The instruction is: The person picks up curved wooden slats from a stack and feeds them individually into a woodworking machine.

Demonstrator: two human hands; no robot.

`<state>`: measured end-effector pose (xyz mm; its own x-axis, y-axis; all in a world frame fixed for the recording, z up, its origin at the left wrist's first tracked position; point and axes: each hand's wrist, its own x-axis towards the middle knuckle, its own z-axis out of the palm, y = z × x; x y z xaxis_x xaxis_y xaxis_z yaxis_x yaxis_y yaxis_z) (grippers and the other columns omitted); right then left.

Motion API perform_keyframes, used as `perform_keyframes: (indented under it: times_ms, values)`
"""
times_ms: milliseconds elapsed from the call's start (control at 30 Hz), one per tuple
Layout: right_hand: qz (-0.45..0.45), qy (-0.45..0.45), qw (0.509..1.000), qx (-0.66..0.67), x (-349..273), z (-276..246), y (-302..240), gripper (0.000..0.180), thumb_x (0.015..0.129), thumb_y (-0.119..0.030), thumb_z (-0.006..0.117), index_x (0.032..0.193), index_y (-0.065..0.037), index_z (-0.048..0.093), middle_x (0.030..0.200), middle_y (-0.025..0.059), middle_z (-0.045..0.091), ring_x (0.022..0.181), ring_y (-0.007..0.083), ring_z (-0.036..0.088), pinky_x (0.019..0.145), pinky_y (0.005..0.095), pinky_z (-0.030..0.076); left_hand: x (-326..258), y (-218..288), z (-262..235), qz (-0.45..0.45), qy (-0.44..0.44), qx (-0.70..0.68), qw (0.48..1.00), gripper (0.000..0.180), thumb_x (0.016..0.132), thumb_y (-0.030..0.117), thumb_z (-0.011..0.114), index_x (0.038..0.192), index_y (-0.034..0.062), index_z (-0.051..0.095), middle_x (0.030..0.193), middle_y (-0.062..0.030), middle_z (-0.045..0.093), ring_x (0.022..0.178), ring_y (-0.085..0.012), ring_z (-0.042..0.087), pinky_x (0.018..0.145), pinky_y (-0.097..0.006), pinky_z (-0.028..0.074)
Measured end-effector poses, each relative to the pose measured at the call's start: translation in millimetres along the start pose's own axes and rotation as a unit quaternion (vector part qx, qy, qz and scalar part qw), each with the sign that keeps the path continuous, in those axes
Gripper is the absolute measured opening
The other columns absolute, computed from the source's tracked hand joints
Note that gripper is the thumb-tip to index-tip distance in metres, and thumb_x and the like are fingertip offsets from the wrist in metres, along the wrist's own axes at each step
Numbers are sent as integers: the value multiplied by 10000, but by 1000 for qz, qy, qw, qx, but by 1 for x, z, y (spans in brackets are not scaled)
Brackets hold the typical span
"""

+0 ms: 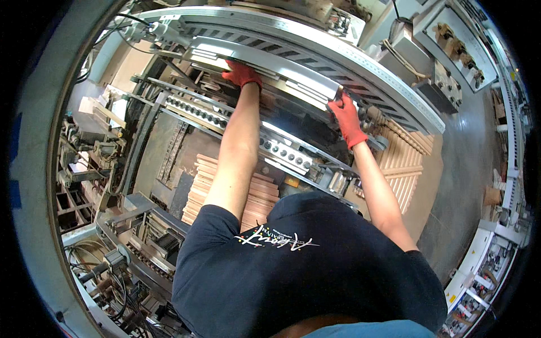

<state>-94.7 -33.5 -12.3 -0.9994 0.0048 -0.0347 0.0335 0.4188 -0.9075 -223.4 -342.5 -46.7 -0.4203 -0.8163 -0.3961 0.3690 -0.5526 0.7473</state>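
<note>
Both my hands wear red gloves and reach forward into a long machine. My left hand [243, 75] lies under the front edge of a long silver metal bar [270, 66], with fingers spread against pale strips [297, 90] along that edge. Some of its fingertips are hidden by the bar. At the bar's right end, my right hand [347, 120] has its fingers bent and closed around something dark. What they grip there is too small to make out.
A stack of wooden strips [194, 194] lies below my left forearm. More wooden strips [403, 174] lie on a board at the right. Between me and the bar runs a metal rail [287, 156] with round black fittings. A striped machine beam [349, 53] curves behind the bar.
</note>
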Motion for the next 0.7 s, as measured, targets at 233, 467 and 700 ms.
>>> perform_keyframes:
  times_ms: [233, 467, 700]
  values:
    - [-89, 47, 983, -156, -42, 24, -41, 535, 801, -196, 650, 1262, 45, 528, 790, 136, 654, 815, 337, 649, 759, 420, 510, -1, 2, -4, -5, 52, 123, 991, 742, 942, 537, 551, 1451, 64, 291, 1282, -266, 564, 1100, -392, 617, 869, -489, 511]
    - [-58, 89, 993, -48, -32, 23, -26, 363, 810, -132, 619, 1122, 52, 591, 730, 123, 668, 681, 285, 659, 647, 371, 510, -15, 15, 1, 5, 79, 173, 982, 621, 955, 501, 547, 1317, 23, 381, 1144, -293, 613, 993, -438, 650, 732, -538, 548]
    - [131, -21, 963, 234, -14, 8, -28, 331, 875, -127, 595, 1195, -68, 540, 715, 51, 639, 553, 126, 607, 445, 280, 433, 0, -1, -1, 19, 1, 151, 988, 546, 999, 492, 486, 1297, 37, 460, 1253, -222, 597, 1089, -393, 618, 861, -511, 520]
